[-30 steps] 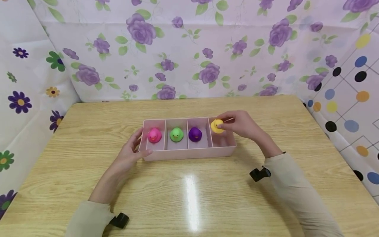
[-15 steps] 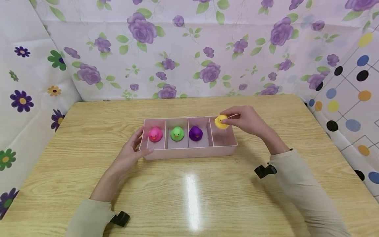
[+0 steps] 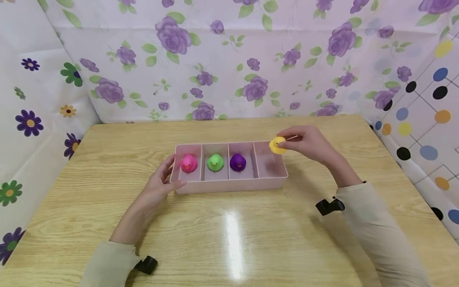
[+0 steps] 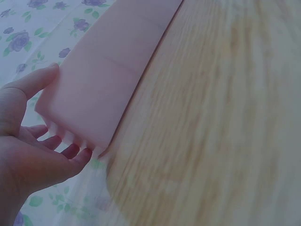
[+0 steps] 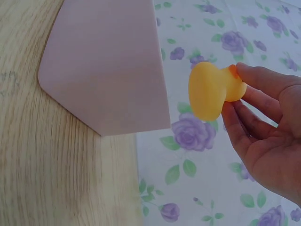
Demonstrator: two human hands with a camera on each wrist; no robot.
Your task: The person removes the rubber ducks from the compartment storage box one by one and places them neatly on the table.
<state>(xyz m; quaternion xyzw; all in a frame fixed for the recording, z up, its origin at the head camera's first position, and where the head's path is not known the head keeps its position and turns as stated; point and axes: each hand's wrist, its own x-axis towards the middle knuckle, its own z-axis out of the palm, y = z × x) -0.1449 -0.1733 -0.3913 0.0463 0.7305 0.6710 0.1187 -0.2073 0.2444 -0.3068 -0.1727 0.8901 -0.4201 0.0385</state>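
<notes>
Right hand, head view: the right hand [image 3: 308, 144] pinched the yellow duck [image 3: 276, 146] between thumb and fingertips, closed only to the duck's width.
Yellow duck, head view: it hung at the fingertips, by the box's far right corner as seen; whether over the rim or just outside could not be told from here.
Other ducks, head view: leftward from the pinch came the purple duck [image 3: 238, 162], green duck [image 3: 215, 162] and pink duck [image 3: 188, 163], each in its own compartment, which likely stopped them sliding together.
Left hand, head view: well apart from the pinch, the left hand [image 3: 161, 181] held the box [image 3: 229, 186] at its left end, thumb on the near rim, probably to steady it.
Box end, left wrist view: thumb and curled fingers spanned the end, a wide hold that seemed to brace rather than lift, since the box appeared flat on the table [image 4: 211, 117].
Yellow duck, right wrist view: the pinch was on its head, by the beak; the broad body pointed away from the palm, uncovered, perhaps so no finger lay under its base.
Gap, right wrist view: the box stood beyond the duck from the palm, not touching it, with flowered cloth [image 5: 202, 174] showing between.
</notes>
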